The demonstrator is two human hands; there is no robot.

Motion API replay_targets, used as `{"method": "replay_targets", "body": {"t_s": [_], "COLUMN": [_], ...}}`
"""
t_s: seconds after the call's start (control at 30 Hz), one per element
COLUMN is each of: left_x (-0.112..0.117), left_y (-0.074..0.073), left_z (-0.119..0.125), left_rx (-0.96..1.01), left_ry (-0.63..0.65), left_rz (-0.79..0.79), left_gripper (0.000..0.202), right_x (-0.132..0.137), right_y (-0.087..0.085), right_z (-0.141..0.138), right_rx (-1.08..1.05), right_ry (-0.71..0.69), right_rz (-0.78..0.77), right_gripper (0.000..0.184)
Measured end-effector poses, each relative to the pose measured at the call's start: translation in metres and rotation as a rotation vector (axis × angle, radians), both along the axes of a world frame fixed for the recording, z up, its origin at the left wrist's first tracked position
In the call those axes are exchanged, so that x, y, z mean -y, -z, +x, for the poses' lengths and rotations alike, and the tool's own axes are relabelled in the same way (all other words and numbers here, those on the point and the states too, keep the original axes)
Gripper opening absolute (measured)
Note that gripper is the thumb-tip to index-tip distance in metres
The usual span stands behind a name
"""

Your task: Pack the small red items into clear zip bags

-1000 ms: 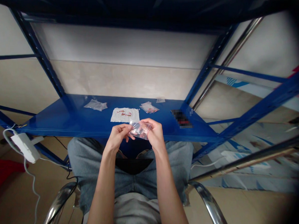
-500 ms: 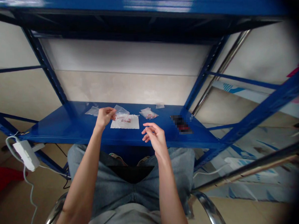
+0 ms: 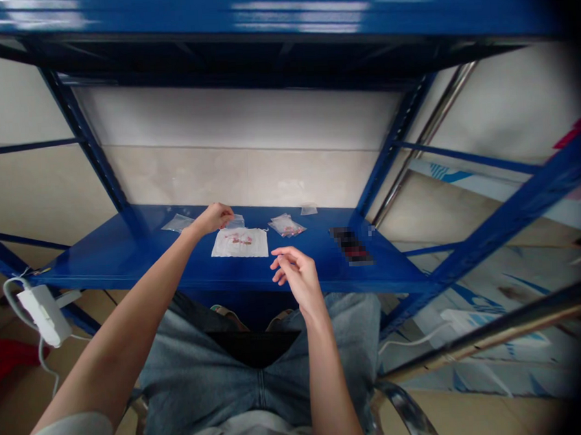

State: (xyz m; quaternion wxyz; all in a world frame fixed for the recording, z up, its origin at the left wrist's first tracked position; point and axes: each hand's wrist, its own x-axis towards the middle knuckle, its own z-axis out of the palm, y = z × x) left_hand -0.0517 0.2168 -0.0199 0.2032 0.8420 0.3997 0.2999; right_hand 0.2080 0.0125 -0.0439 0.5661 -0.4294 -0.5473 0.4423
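We count two hands, well apart. Our left hand [image 3: 216,216] reaches to the back of the blue shelf [image 3: 127,252], its fingertips at one clear plastic bag [image 3: 236,221] just behind a white drawstring pouch; whether they grip or merely touch it, we cannot tell. Our right hand [image 3: 297,272] hangs before the shelf's front part, fingers loosely curled around nothing.

Between them we see that one white drawstring pouch [image 3: 224,250], lying flat with several small reddish pieces [image 3: 240,239] on its face, too small to count. To its right lie overlapping bags of reddish pieces [image 3: 286,226], at least two, and behind them one small clear packet [image 3: 309,209]. Left of our left hand lies more clear plastic [image 3: 178,223], its layers uncountable.
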Motion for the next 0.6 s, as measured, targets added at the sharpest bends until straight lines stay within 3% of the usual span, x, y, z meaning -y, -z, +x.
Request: {"method": "replay_targets", "body": {"t_s": [0.27,0.47,0.6], "left_x": [-0.001,0.001,-0.001], "left_y": [-0.005,-0.010,-0.013], "left_z": [0.014,0.012,0.012], "left_rx": [-0.136,-0.275,-0.252], "left_ry": [-0.047,-0.057,-0.015], "left_rz": [0.049,0.120,0.107], "left_gripper": [0.016,0.039,0.038], "right_x": [0.000,-0.002,-0.003], "right_y": [0.002,0.004,0.005], "right_z": [0.004,0.005,0.004], "right_rx": [0.019,0.023,0.021], "right_ry": [-0.019,-0.015,-0.030], "right_rz": [0.013,0.015,0.018], "right_gripper": [0.028,0.026,0.027]}}
